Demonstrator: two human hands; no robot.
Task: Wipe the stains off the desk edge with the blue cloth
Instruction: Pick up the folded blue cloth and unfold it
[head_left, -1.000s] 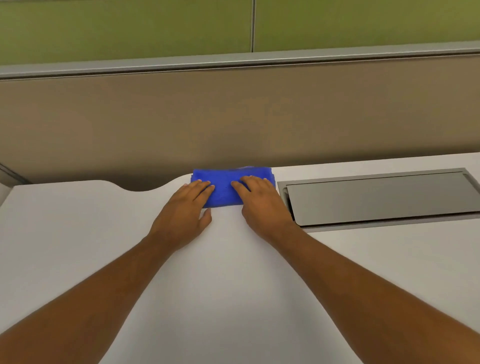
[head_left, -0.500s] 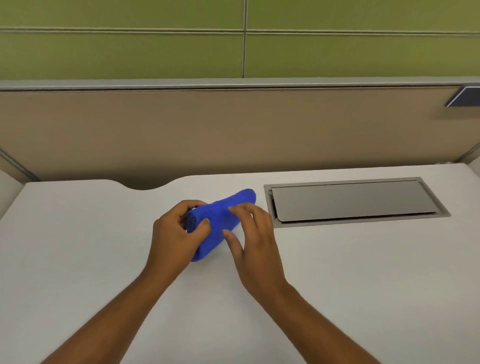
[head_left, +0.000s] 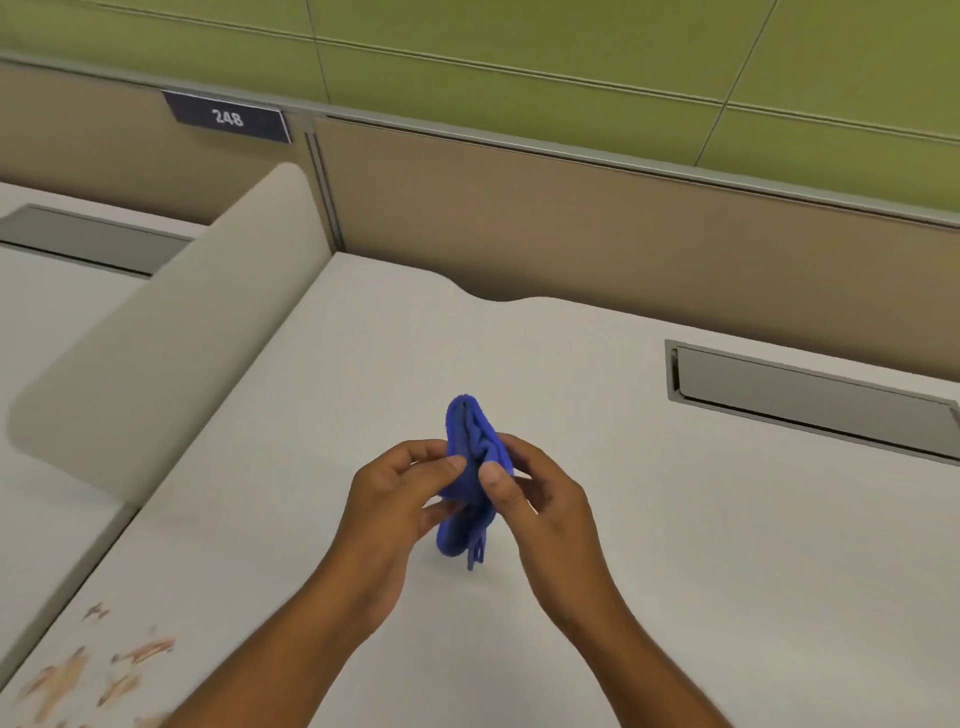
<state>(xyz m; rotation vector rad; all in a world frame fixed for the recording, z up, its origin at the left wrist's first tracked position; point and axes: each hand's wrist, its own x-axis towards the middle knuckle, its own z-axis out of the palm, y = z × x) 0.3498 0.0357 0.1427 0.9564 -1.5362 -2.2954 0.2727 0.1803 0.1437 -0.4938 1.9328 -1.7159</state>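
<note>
Nearest me, reddish stains (head_left: 78, 675) mark the desk (head_left: 675, 571) edge at lower left, while my left hand (head_left: 400, 499) and right hand (head_left: 540, 499) pinch the bunched blue cloth (head_left: 475, 441) above mid-desk, before the grey cable tray (head_left: 805, 389).

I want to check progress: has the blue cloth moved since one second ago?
Yes. The blue cloth left the desk's back edge beside the grey hatch; both hands hold it nearer the person.

Stains (head_left: 78, 675) cut off by frame edge; cloth (head_left: 475, 467) partly hidden.
</note>
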